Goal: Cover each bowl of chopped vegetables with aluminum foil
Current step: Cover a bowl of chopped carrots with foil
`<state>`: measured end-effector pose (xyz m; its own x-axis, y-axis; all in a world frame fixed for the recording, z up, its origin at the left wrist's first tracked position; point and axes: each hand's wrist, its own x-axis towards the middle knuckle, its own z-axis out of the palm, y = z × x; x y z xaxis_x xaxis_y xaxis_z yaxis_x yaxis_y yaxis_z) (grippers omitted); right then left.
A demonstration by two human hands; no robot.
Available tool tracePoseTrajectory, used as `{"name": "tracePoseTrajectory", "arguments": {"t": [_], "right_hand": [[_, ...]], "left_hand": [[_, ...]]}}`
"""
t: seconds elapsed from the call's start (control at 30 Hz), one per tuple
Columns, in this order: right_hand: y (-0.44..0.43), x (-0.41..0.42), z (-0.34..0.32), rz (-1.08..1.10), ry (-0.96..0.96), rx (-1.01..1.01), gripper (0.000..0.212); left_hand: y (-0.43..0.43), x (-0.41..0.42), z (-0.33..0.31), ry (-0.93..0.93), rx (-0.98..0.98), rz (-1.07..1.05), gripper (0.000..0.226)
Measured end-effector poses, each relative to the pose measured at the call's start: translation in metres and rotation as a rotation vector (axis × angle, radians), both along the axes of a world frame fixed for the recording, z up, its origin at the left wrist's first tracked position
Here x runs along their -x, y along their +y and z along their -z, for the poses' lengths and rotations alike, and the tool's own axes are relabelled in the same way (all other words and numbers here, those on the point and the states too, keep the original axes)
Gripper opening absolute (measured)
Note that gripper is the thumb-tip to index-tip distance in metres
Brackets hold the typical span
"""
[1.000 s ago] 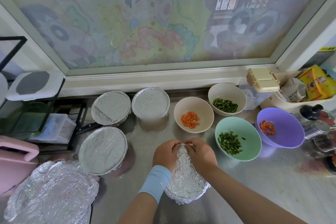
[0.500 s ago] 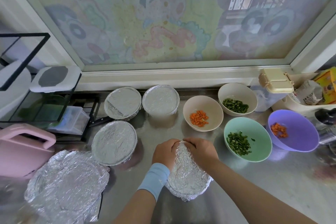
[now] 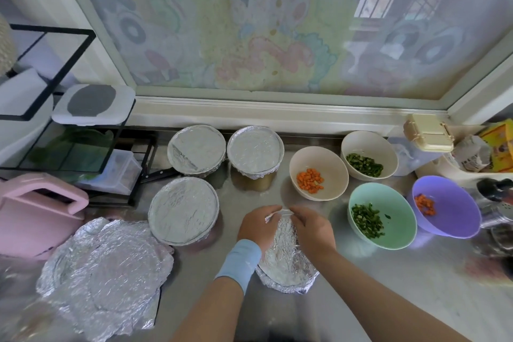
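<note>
Front-center of the steel counter [image 3: 388, 272], a foil-wrapped bowl [image 3: 286, 266] is being worked on w/ both hands. The left hand [image 3: 259, 226], w/ a blue wristband [image 3: 240, 262] on that wrist, is curled over the far-left edge, foil pinched under the fingers. The right hand [image 3: 312, 230] is curled the same way on the far-right side, foil gripped there too. The hands are nearly touching at the far rim, w/ a bit of crumpled foil bunched up btwn them. Only foil is visible on that bowl, so the contents can't be told.

3 covered bowls are parked to the left. Two are set side by side at the back by the window ledge [image 3: 196, 148] [image 3: 254, 151], and a third [image 3: 183, 209] is nearer, just left of the hands. A pile of loose foil sheets [image 3: 105, 272] is laid at front-left, right beside that third one.

4 bowls are left uncovered on the right:
- beige bowl [image 3: 330, 161] w/ chopped carrot
- 2nd beige bowl [image 3: 366, 144] behind it w/ chopped greens
- mint bowl [image 3: 388, 203] w/ greens
- purple bowl [image 3: 449, 208] w/ some carrot

The mint one is nearest the right hand but isn't touched. A pink container [image 3: 36, 214] is seen far left.
</note>
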<state>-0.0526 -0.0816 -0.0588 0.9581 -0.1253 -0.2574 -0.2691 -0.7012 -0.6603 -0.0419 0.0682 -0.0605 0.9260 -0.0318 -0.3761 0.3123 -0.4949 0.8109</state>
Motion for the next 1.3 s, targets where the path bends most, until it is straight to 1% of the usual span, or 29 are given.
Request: {"name": "tracePoseTrajectory", "arguments": {"t": [0.07, 0.2, 0.37, 0.53, 0.63, 0.77, 0.87, 0.97, 1.07, 1.23, 1.3], "right_hand": [[0.003, -0.001, 0.004, 0.024, 0.011, 0.006, 0.026], [0.014, -0.003, 0.006, 0.076, -0.005, -0.019, 0.023], [0.032, -0.015, 0.007, 0.120, -0.021, -0.108, 0.015], [0.042, -0.027, 0.012, 0.111, -0.008, -0.062, 0.014], [0.042, -0.029, 0.017, 0.100, 0.014, -0.029, 0.013], [0.041, -0.024, 0.016, 0.108, -0.023, -0.027, 0.012], [0.038, -0.025, 0.016, 0.101, -0.015, -0.072, 0.013], [0.033, -0.028, 0.015, 0.088, 0.013, -0.129, 0.013], [0.027, -0.027, 0.015, 0.092, 0.028, -0.155, 0.011], [0.022, -0.022, 0.017, 0.096, 0.033, -0.151, 0.010], [0.022, -0.023, 0.018, 0.093, 0.028, -0.145, 0.011]], "left_hand": [[0.001, -0.002, 0.003, -0.043, -0.014, 0.005, 0.026], [0.009, -0.008, 0.011, -0.087, -0.057, 0.008, 0.025], [0.024, -0.018, 0.015, -0.164, -0.090, -0.020, 0.023], [0.030, -0.027, 0.018, -0.118, -0.137, -0.005, 0.022], [0.029, -0.024, 0.017, -0.128, -0.203, 0.028, 0.021], [0.028, -0.020, 0.021, -0.167, -0.229, 0.110, 0.030], [0.026, -0.028, 0.020, -0.201, -0.214, 0.144, 0.030], [0.025, -0.033, 0.013, -0.148, -0.163, 0.131, 0.022], [0.026, -0.031, 0.012, -0.143, -0.125, 0.105, 0.016], [0.023, -0.029, 0.012, -0.130, -0.168, 0.122, 0.016], [0.022, -0.027, 0.013, -0.118, -0.169, 0.096, 0.016]]}}
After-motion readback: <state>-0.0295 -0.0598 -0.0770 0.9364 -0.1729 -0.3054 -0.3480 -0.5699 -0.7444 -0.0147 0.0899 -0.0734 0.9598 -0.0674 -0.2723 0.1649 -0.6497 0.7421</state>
